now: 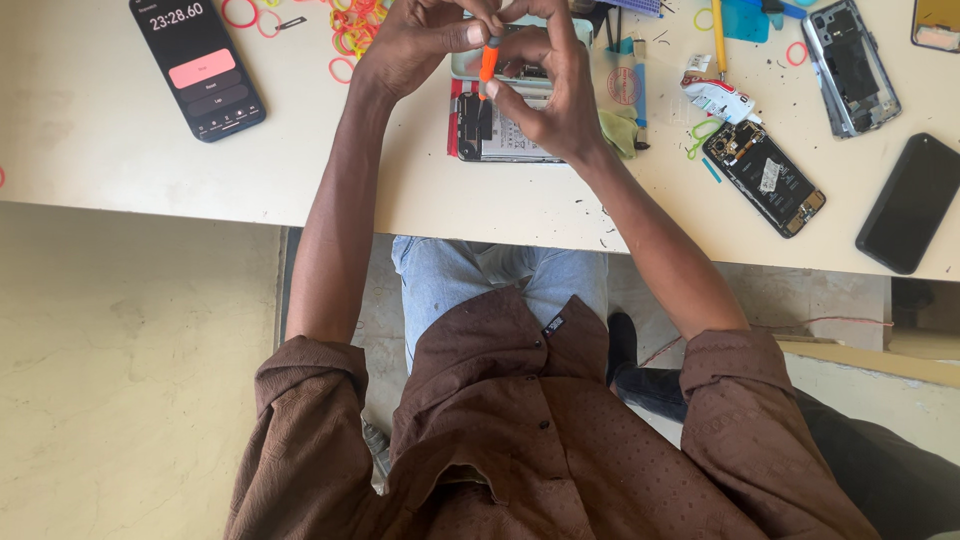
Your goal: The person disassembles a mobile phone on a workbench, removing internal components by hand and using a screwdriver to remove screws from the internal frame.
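Both hands up at the far edge of the table, working a small orange screwdriver [487,63]. Left hand [415,45] pinches the top of it, fingers curled tight; right hand [555,95] wraps the shaft lower down, thumb and forefinger closed on it. Tip points down into an opened phone [500,135] lying flat right under the fingers, back off, grey metal plate and dark parts showing. Looks like the screw step: seating or turning a screw in the phone body, I'd judge. Next move calls for keeping the driver upright and the tip square in the head; tiny part, easy slip. Just right of the right hand: a crumpled green cloth [620,130], then another stripped phone [765,178], glossy black. Left of the left hand: loose rubber bands [350,30], thin, pink and orange, and a timer phone [197,65].
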